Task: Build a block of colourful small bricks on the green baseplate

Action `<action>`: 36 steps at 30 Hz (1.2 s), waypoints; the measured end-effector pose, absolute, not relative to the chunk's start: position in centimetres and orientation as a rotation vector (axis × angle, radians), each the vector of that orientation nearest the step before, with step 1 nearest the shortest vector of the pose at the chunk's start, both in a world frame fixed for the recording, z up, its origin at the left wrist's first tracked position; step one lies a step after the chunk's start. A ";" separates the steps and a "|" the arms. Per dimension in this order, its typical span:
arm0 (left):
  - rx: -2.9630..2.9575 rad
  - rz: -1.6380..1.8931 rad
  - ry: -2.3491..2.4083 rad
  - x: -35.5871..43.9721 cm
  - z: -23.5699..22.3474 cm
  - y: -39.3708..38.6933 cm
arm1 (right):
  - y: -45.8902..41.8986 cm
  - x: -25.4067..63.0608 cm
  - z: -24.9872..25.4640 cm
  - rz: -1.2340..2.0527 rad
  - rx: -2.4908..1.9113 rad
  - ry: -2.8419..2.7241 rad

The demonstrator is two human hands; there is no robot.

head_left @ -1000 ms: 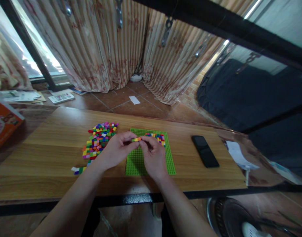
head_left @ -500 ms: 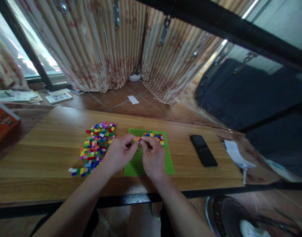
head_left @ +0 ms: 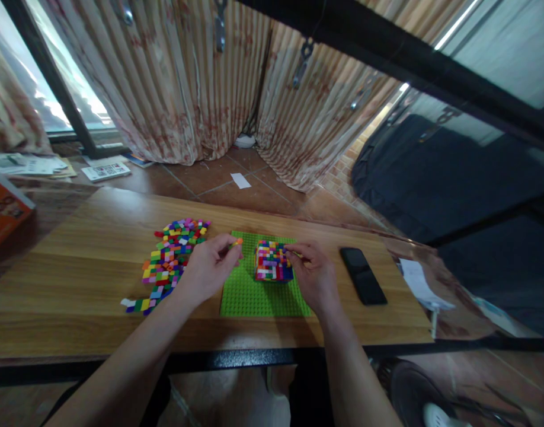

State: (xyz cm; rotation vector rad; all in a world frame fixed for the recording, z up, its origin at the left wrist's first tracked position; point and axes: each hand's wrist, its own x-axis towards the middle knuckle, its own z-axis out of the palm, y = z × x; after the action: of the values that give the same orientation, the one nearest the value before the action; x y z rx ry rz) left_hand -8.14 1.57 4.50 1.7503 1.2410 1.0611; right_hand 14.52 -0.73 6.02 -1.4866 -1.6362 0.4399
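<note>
My left hand (head_left: 214, 264) pinches small orange and yellow toy bricks (head_left: 237, 242) between thumb and fingers, over the left edge of the green baseplate (head_left: 240, 296). On the baseplate stands a block of many-coloured bricks (head_left: 272, 264), built up in layers. My right hand (head_left: 314, 273) is at the block's far right corner, its thumb and fingertips closed on a small dark brick, perhaps purple, mostly hidden by the fingers. Whether that brick touches the block I cannot tell. Left of my left hand lies a spread of loose coloured bricks (head_left: 165, 261), partly behind my wrist.
A black phone (head_left: 363, 276) lies on the wooden table (head_left: 98, 279), right of the baseplate. Papers (head_left: 421, 284) are beyond the right edge, and an orange box (head_left: 5, 210) stands at the far left. A dark metal bar (head_left: 387, 53) crosses above.
My hands, together over the baseplate before, have parted. The right hand moved right to the block's corner; the left drew slightly left with the orange brick. The block is now uncovered.
</note>
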 end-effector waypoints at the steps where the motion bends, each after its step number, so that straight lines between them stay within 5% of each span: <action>1: 1.755 1.059 1.235 -8.1 4.5 1.5 | -0.8 14.9 5.9 0.452 -1.491 -1.663; 36: 1.897 1.023 1.244 -7.9 4.5 1.6 | -0.6 14.9 4.4 0.659 -1.551 -1.574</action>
State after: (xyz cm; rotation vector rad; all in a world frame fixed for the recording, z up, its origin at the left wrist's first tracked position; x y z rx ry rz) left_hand -7.87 1.65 4.52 1.8974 1.2443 1.0232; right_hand 14.87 -0.58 4.43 -1.5515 -1.5741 0.6593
